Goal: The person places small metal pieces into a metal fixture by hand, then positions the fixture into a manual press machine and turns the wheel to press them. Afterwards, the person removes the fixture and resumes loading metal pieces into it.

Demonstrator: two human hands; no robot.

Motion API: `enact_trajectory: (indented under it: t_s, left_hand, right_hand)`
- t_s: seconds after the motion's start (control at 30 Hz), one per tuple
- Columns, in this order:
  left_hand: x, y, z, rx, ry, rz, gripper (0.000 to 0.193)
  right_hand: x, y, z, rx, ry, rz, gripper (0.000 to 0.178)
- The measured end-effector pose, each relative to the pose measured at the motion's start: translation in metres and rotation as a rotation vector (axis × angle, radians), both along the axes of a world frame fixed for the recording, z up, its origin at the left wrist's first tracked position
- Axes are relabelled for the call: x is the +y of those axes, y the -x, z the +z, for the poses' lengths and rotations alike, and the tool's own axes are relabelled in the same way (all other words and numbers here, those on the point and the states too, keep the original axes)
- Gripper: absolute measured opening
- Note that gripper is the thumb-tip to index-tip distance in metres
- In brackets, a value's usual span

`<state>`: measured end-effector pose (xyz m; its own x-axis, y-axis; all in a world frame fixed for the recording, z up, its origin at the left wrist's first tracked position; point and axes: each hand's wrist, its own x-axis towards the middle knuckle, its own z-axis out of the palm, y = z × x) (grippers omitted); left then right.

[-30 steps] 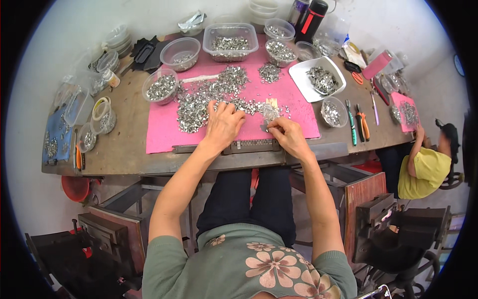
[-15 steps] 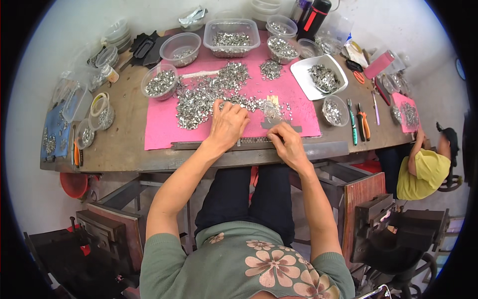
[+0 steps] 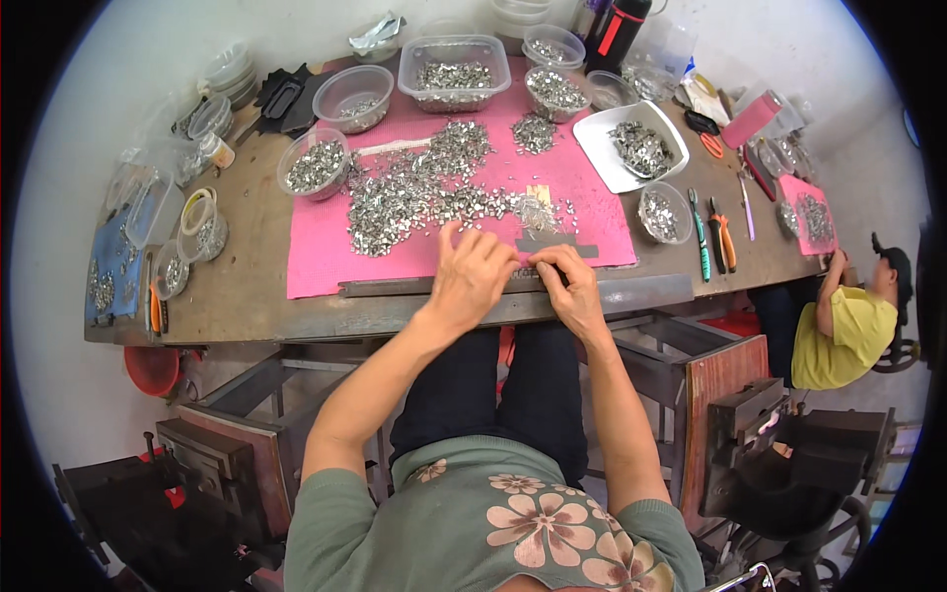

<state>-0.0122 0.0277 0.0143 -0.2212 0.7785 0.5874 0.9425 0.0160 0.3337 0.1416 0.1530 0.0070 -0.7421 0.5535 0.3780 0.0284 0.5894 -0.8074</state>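
My left hand (image 3: 472,274) is bent over a dark metal strip (image 3: 390,287) at the front edge of the pink mat (image 3: 321,259). Its thumb and forefinger come together close to my right hand (image 3: 572,288), whose fingers are also pinched over the strip. Whatever either pinch holds is too small or hidden to make out. Beyond my left hand spreads a large heap of small shiny metal pieces (image 3: 385,212). Farther off from my right hand lie a flat grey plate (image 3: 584,251) and a little pile of thin silvery bits (image 3: 536,213).
Clear tubs of metal pieces (image 3: 456,102) line the back, and a white tray (image 3: 602,163) sits right. Pliers (image 3: 727,247) and a green-handled tool (image 3: 701,259) lie on the right. A person in yellow (image 3: 846,331) sits at the far right. A thermos (image 3: 617,37) stands behind.
My left hand has moved right and nearer, from the edge of the heap to beside my right hand. The right hand stays nearly in place.
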Motion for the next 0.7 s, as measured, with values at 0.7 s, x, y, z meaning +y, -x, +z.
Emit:
enact_trajectory:
  t_s: [0.7]
  left_hand:
    - [-0.041,0.005,0.010,-0.176,-0.145,0.133,0.016]
  right_hand:
    - [-0.012,0.008,-0.002,0.010,-0.206,-0.059,0.011]
